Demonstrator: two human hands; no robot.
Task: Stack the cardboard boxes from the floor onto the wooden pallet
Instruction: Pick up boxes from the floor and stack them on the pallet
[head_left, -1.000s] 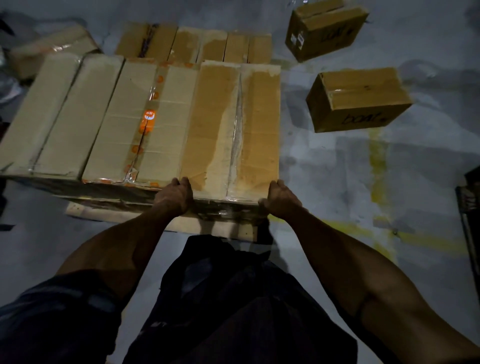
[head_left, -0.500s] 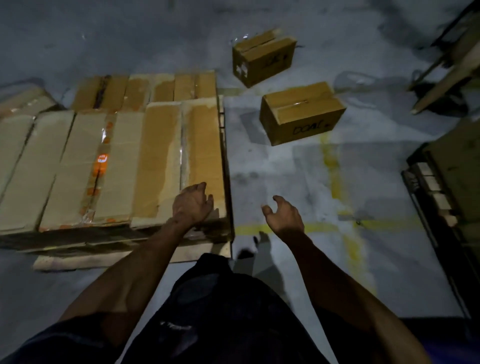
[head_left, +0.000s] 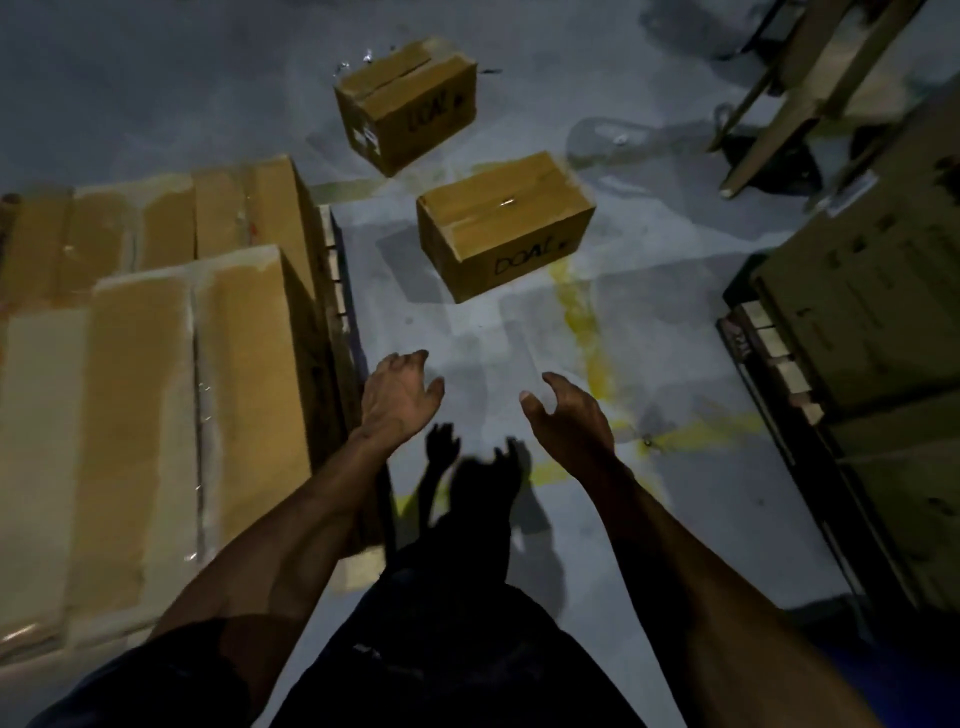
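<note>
So, several boxes (head_left: 156, 395) sit on the pallet (head_left: 335, 270) at nine o'clock; two boxes (head_left: 506, 223) (twelve o'clock) remain on the floor. My left hand (head_left: 397, 395) and right hand (head_left: 566, 421) are open, empty.

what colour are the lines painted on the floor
Yellow, worn and patchy; the floor lines show in the head view, beside the nearer loose box.

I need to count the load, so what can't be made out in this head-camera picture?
- Wooden pallet: only its right edge slats show; the long tan cardboard boxes cover the rest.
- Those boxes: the row runs off the left edge, so no count.
- Dark stack on the right: too dim to identify.
- White label on the far brown box: too small to read.
</note>
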